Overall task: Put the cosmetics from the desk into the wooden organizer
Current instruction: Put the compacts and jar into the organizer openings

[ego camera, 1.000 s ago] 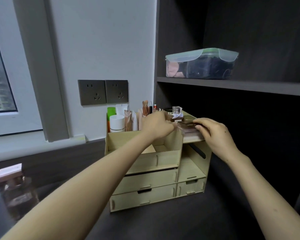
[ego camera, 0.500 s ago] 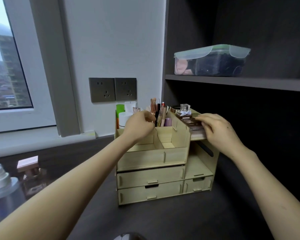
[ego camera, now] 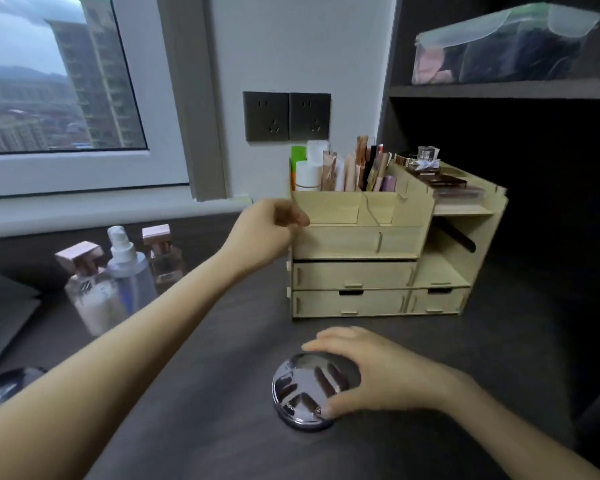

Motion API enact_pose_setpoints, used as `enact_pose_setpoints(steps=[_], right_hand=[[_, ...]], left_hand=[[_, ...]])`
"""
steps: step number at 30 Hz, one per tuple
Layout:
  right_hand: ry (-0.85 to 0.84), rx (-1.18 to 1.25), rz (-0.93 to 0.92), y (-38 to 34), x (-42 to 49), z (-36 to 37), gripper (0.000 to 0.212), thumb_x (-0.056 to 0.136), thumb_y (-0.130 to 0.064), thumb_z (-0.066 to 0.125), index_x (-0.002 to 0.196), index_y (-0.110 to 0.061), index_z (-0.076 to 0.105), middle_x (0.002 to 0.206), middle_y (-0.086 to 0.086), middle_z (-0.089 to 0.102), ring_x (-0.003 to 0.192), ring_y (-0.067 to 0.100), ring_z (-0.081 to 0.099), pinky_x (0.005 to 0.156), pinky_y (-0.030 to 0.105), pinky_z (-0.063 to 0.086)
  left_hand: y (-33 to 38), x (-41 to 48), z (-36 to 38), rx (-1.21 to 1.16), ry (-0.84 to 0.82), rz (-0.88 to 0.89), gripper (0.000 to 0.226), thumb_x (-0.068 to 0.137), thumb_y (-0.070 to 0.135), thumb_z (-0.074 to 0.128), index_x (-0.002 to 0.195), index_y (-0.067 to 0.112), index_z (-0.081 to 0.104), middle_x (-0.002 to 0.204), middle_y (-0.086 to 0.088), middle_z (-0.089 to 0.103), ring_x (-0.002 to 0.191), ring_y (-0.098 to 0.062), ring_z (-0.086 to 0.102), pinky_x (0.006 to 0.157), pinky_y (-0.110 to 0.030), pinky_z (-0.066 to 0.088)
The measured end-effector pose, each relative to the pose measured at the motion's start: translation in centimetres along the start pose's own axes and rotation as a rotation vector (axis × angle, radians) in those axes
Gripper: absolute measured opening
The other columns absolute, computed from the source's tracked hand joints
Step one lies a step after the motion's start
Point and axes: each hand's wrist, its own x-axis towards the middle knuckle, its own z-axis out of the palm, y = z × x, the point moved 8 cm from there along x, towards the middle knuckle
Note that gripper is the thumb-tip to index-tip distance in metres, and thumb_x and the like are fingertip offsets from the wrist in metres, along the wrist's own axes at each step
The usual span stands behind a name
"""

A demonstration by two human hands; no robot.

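A pale wooden organizer point(ego camera: 388, 237) stands on the dark desk, its back slots full of tubes and brushes point(ego camera: 354, 168), with palettes and a small perfume bottle point(ego camera: 427, 159) on its right shelf. My left hand point(ego camera: 269, 230) hovers by the organizer's left front corner, fingers loosely curled, holding nothing. A round shiny silver compact point(ego camera: 309, 389) lies on the desk near me. My right hand point(ego camera: 378, 372) grips the compact's right side, fingers over the top and thumb at its front edge. Three bottles point(ego camera: 118, 271) stand on the desk at the left.
A dark object point(ego camera: 0, 386) lies at the desk's left edge. Behind are a window sill, two wall sockets point(ego camera: 286, 116) and a dark shelf unit carrying a lidded plastic box point(ego camera: 499, 43). The desk point(ego camera: 222, 393) shows bare between the compact and the organizer.
My right hand left the organizer's right shelf and came down onto the silver compact on the desk. My left hand drew back from the top compartments to the organizer's left corner.
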Motion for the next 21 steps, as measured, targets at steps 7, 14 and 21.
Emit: enact_pose_setpoints(steps=[7,14,21], right_hand=[[0.088,-0.105,0.012,0.6,1.2,5.1,0.076,0.074,-0.055,0.066,0.14,-0.043,0.03,0.155,-0.004,0.015,0.141,0.015,0.013,0.115,0.032,0.017],[0.42,0.102,0.138,3.6,-0.1,4.0,0.069,0.063,-0.052,0.071,0.126,-0.037,0.049,0.127,-0.014,0.036,0.125,0.006,0.031,0.099,0.012,0.023],[1.103,-0.132,0.621,11.6,-7.4,-4.6,0.062,0.057,-0.035,0.083,0.11,-0.01,0.066,0.109,0.019,0.061,0.098,0.042,0.05,0.087,0.045,0.042]], left_hand=[[-1.4,-3.8,-3.2,0.101,0.058,-0.039,0.016,0.083,0.007,0.057,0.086,0.015,0.07,0.092,-0.002,0.072,0.088,-0.016,0.064,0.086,-0.029,0.049],[-2.1,-2.9,0.4,0.092,0.125,-0.088,0.04,0.09,0.034,0.053,0.12,0.008,0.056,0.115,-0.008,0.066,0.109,-0.023,0.06,0.093,-0.033,0.047],[-1.8,-0.1,2.5,0.084,0.246,-0.123,0.042,0.092,0.035,0.048,0.116,0.001,0.053,0.111,-0.015,0.065,0.106,-0.032,0.058,0.081,-0.034,0.044]])
